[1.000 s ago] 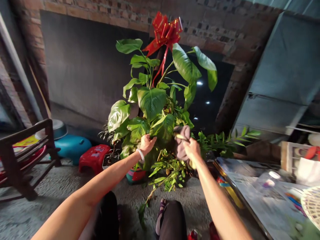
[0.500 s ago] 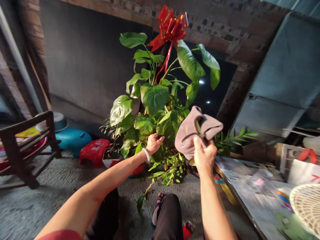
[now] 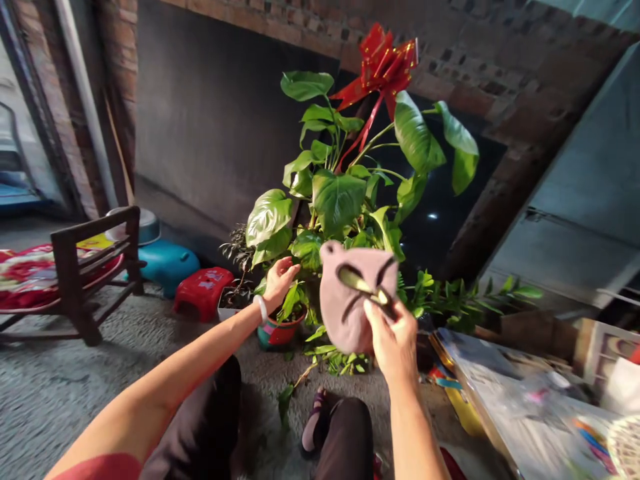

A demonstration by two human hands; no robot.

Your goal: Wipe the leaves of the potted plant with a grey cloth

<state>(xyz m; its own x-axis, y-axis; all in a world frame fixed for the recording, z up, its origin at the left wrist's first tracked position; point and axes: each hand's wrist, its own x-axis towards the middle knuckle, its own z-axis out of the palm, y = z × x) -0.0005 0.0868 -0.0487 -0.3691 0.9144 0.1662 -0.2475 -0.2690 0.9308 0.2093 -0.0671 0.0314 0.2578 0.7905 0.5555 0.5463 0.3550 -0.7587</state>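
The hands, in the head view, were apart: the right hand (image 3: 396, 337) pinched a pinkish cloth (image 3: 340, 327) by its folds, apparently leaving the rest spread before the leafy plant (image 3: 339, 201), while the left hand (image 3: 280, 283), half-curled, hovered by lower leaves, grip unclear.

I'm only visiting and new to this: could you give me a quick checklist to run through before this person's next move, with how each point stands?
1. Cloth held by the right hand: ok.
2. Cloth spread flat: not ok; it is creased.
3. Left hand near the leaves: ok.
4. Left fingers gripping a leaf: cannot tell.
5. Cloth apart from the leaves behind it: cannot tell.
6. Red bow up above most leaves: ok.
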